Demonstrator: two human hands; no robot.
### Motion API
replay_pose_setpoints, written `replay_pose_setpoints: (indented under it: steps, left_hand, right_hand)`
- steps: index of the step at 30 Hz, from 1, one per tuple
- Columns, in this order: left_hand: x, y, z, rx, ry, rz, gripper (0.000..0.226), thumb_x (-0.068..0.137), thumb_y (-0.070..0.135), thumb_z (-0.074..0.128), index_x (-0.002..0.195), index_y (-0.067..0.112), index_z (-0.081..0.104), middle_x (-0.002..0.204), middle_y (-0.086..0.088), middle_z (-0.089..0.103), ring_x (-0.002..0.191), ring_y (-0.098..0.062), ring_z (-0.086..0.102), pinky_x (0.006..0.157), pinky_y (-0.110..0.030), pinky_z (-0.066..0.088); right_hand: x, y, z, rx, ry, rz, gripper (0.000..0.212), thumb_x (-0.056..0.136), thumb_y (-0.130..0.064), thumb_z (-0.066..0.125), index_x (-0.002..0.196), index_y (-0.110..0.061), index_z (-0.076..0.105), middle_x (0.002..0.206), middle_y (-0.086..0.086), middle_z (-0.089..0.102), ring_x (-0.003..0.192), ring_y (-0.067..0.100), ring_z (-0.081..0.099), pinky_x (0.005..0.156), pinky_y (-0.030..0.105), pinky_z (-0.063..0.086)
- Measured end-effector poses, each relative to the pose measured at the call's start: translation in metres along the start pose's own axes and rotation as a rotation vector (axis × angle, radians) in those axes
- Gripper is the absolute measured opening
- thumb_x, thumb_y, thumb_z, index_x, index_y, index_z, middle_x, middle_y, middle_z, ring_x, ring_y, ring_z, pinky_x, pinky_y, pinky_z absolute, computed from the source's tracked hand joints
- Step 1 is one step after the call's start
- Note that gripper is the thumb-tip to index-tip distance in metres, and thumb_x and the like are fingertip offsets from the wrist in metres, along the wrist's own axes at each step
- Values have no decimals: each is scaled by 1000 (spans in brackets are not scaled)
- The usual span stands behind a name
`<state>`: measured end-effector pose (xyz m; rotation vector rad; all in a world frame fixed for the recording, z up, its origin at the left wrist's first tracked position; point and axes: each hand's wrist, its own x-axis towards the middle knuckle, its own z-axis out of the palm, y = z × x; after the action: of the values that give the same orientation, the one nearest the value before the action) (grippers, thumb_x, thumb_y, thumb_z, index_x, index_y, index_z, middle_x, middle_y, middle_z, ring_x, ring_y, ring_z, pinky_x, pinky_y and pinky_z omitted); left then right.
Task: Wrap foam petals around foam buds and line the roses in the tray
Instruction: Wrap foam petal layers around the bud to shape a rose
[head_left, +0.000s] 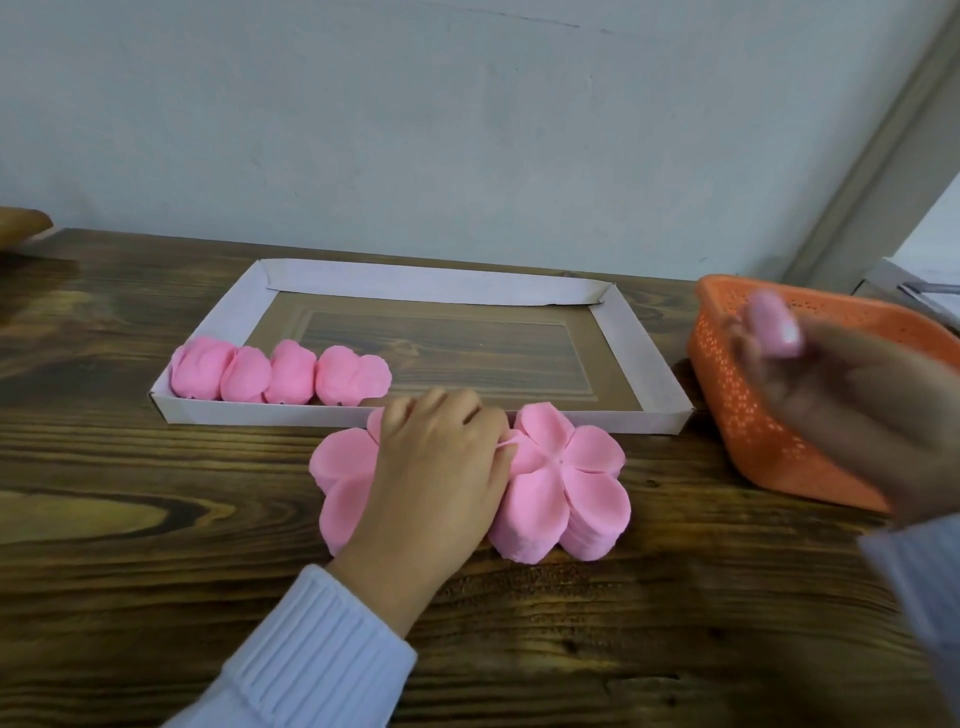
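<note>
On the table (156, 519), one tray (415, 283) holds four roses (280, 376); your left hand (436, 467) pinches a petal (508, 442) at two stacks (576, 493), and your right hand (857, 415) grips one bud (774, 327).

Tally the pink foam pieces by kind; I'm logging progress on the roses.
Finished roses in the tray: 4
Petal stacks on the table, one under the left hand: 2
Buds, held in the right hand: 1
Total: 7

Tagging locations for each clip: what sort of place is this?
Probably a small craft workbench against a plain wall: a wooden table, a cardboard tray of pink foam roses, and an orange basket.
</note>
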<state>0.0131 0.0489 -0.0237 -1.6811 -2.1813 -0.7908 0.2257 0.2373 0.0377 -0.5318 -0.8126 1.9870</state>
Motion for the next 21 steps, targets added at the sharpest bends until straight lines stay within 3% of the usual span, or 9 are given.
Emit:
replay_pose_setpoints:
  steps: [3,6,10,12,13,15,17,18,21]
  left_hand:
    - [-1,1,-3,-204,28,-44,15,82,14,70,74,14,58,73,2,55,69,-17,51,67,-31,40]
    - [-3,4,-6,-491,101,-121,15,89,16,62,78,13,53,69,6,56,62,-8,50,59,-21,39]
    - [-4,12,-8,-794,84,-321,16,93,25,54,79,22,46,69,14,55,60,1,51,54,-11,39]
    - [-4,18,-7,-998,-2,-574,15,89,35,55,79,26,51,70,16,59,63,2,53,56,-17,43]
    - [-4,20,-5,-1150,-36,-706,14,88,37,57,79,26,55,72,12,61,70,-6,58,61,-25,45]
    - [0,23,-2,-1526,-69,-890,19,93,28,54,94,11,62,86,-9,61,82,-24,58,70,-36,43]
    - [2,23,-4,-1771,-106,-968,30,97,21,47,101,-6,60,88,-18,59,82,-26,59,71,-36,45]
    - [1,22,-4,-1829,-137,-967,27,96,20,49,96,-4,62,84,-15,62,77,-24,62,70,-34,48]
    - [-2,20,-2,-1770,-224,-858,16,80,1,67,89,-8,58,74,-13,65,71,-21,65,67,-31,53]
  right_hand:
    - [-17,55,26,-24,-125,233,46,54,-4,86,97,6,73,102,14,72,100,27,69,70,26,59]
    - [-24,91,32,27,-164,267,26,73,-3,64,96,8,73,106,18,69,102,26,69,75,29,59]
    - [-29,103,31,24,-207,172,26,82,1,51,94,3,73,103,17,70,107,27,67,80,30,57]
    - [-31,106,31,34,-237,146,25,84,2,51,97,3,72,103,18,69,107,28,66,81,31,57]
    - [-32,108,31,34,-242,133,24,84,1,52,100,2,70,102,17,69,107,28,67,82,32,56]
    - [-35,112,32,-5,-242,86,25,86,-5,51,102,-1,70,102,14,70,104,25,68,83,32,56]
    - [-37,115,34,-92,-225,18,26,86,-10,51,97,-6,74,102,13,71,101,24,69,82,30,56]
    - [-39,116,35,-138,-220,-10,26,87,-12,51,95,-8,75,103,14,72,101,24,69,82,29,55]
    - [-44,120,38,-223,-233,-53,20,85,-14,58,96,-11,75,104,16,72,102,26,69,82,27,55]
